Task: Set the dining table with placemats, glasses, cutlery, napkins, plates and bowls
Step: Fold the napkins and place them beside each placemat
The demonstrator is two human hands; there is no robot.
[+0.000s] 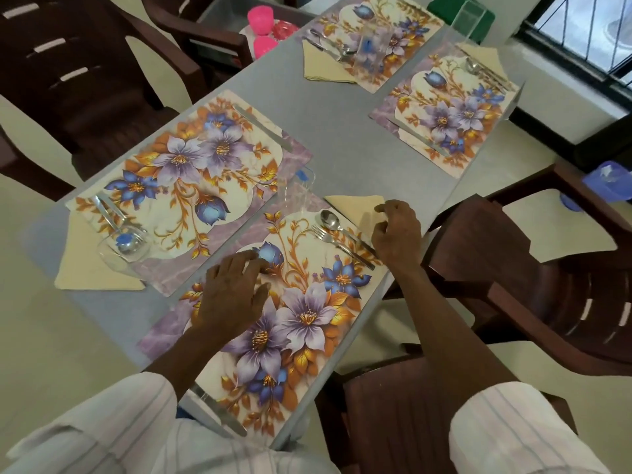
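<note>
Four floral placemats lie on the grey table (328,138), two near the person and two farther off. On the nearest placemat (307,302) the left hand (232,292) rests flat, palm down with fingers spread, gripping nothing. The right hand (396,230) is loosely curled at the placemat's far right corner, its fingertips touching a cream napkin (355,206) that is partly tucked under the mat; whether the fingers actually pinch the cloth cannot be told. Just beside that hand a spoon (330,222) and fork (328,237) lie side by side on the placemat, and a knife (219,410) lies along its near edge. A clear glass (294,189) stands at the mat's far edge. The second near placemat (184,172) carries a knife, a spoon and fork over a napkin, and a glass (123,249) at its near left corner. The two far placemats each show cutlery, and a glass stands by each. Dark brown chairs (533,289) surround the table; pink cups (261,20) sit on a chair beyond it.
</note>
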